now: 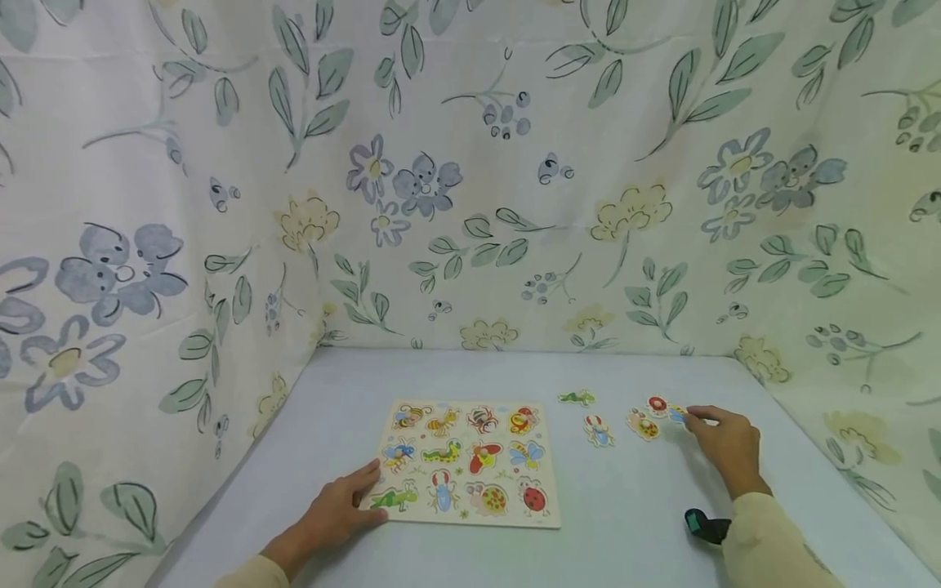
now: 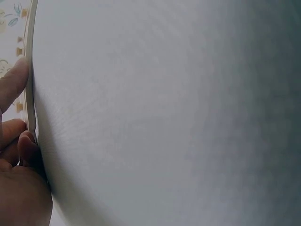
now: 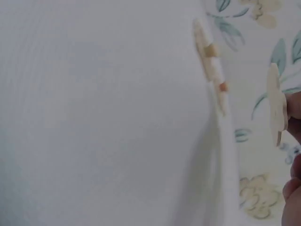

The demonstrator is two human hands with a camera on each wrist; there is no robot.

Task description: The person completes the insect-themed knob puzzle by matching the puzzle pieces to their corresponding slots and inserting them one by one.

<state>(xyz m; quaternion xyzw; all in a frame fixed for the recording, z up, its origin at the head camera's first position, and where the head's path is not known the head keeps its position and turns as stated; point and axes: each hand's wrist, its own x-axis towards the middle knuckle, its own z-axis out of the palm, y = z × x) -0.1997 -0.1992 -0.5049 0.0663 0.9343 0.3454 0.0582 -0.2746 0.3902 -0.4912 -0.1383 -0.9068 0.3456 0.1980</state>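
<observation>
A wooden insect puzzle board (image 1: 550,498) lies flat on the table, its pictures in several rows. My left hand (image 1: 334,508) holds the board's near left corner, thumb at the front edge and fingers along the left side. In the left wrist view, its fingers (image 2: 13,84) are at the board's edge. Over on the right, my right hand (image 1: 728,445) pinches a blue and yellow winged-insect piece (image 1: 676,415) between thumb and fingers. The right wrist view shows this thin wooden piece (image 3: 276,106) edge-on, raised above the tabletop.
Between board and right hand lie a green insect piece (image 1: 577,398), a blue beetle piece (image 1: 599,431), a snail piece (image 1: 644,424) and a red round piece (image 1: 657,405). A black device (image 1: 707,527) is by the right sleeve. Floral cloth (image 1: 470,269) walls the white table (image 1: 625,523).
</observation>
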